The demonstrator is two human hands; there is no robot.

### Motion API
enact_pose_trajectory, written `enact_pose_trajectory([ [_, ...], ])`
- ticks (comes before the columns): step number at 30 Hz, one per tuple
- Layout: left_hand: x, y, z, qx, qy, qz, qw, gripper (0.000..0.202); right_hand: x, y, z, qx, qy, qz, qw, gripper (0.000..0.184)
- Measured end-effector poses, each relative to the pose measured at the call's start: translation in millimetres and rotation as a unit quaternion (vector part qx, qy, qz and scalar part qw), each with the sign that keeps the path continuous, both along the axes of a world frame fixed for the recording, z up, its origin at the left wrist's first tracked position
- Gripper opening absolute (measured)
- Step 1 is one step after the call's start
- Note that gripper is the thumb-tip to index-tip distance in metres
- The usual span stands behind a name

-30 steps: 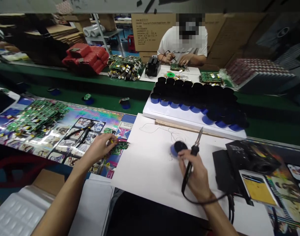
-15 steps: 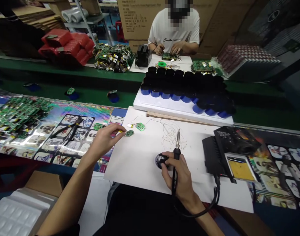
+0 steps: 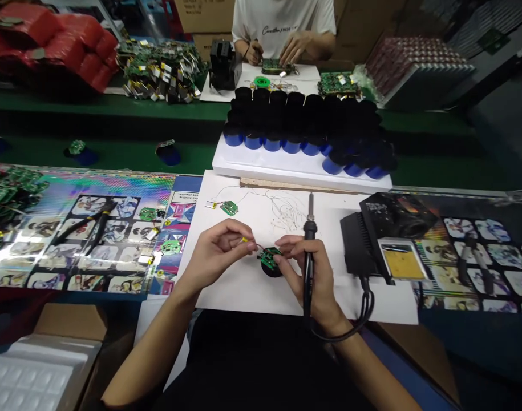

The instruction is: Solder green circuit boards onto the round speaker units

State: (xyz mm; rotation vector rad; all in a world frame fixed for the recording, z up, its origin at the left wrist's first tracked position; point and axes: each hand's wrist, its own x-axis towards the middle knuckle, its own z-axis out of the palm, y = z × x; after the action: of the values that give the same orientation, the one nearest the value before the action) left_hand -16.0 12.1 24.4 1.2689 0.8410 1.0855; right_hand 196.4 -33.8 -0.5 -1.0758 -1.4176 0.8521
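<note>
My left hand (image 3: pixel 224 251) pinches a small yellow-ended piece, apparently a battery, whose thin wires run to a green circuit board (image 3: pixel 270 257). That board sits over a dark round housing (image 3: pixel 271 269) on the white work sheet. My right hand (image 3: pixel 314 274) holds a soldering iron (image 3: pixel 310 240) upright between palm and fingers, its metal tip pointing away from me. The thumb and forefinger of that same hand touch the board's right edge. Another circuit board (image 3: pixel 229 208) with a small silver battery (image 3: pixel 210 204) lies beyond my left hand.
Black soldering station (image 3: pixel 357 245) with a yellow sponge tray (image 3: pixel 401 262) stands at right. Black-and-blue cups (image 3: pixel 290 142) fill a white foam board (image 3: pixel 252 162) ahead. Cutters (image 3: pixel 100 225) and piled boards (image 3: pixel 8 194) lie left. A co-worker's hands (image 3: pixel 292 48) work opposite.
My left hand has brought the board with its wired battery rightward to the dark housing. My right fingers have shifted from the housing to the board, still holding the iron. The view has moved.
</note>
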Motion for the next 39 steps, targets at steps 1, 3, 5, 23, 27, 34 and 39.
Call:
enact_pose_trajectory([
  [1, 4, 0, -2.3, 0.007, 0.013, -0.003, 1.0, 0.016, 6, -4, -1.3, -0.005, -0.011, -0.012, 1.0, 0.026],
  [3, 14, -1, -7.4, 0.036, 0.053, -0.011, 0.998, 0.012, 18, -12, -5.0, -0.014, -0.04, -0.013, 0.999, 0.026],
  [5, 26, 0, -13.4, 0.077, 0.102, -0.016, 0.992, 0.007, 27, -19, -9.1, -0.021, -0.066, 0.015, 0.997, 0.025],
  [23, -1, -5, -39.2, 0.073, 0.208, -0.202, 0.954, 0.044, 24, -40, -36.3, 0.047, -0.173, -0.064, 0.982, 0.03],
  [27, 8, -18, -51.4, 0.102, 0.225, -0.14, 0.959, 0.056, 41, -42, -26.6, 0.063, -0.197, 0.006, 0.978, 0.037],
  [34, 39, -51, -74.1, 0.111, 0.252, 0.056, 0.96, 0.068, 49, -41, -24.2, 0.087, -0.196, -0.021, 0.977, 0.038],
  [39, 39, -56, -65.7, 0.07, 0.209, 0.005, 0.975, 0.071, 45, -43, -27.8, 0.095, -0.22, 0.042, 0.97, 0.033],
])
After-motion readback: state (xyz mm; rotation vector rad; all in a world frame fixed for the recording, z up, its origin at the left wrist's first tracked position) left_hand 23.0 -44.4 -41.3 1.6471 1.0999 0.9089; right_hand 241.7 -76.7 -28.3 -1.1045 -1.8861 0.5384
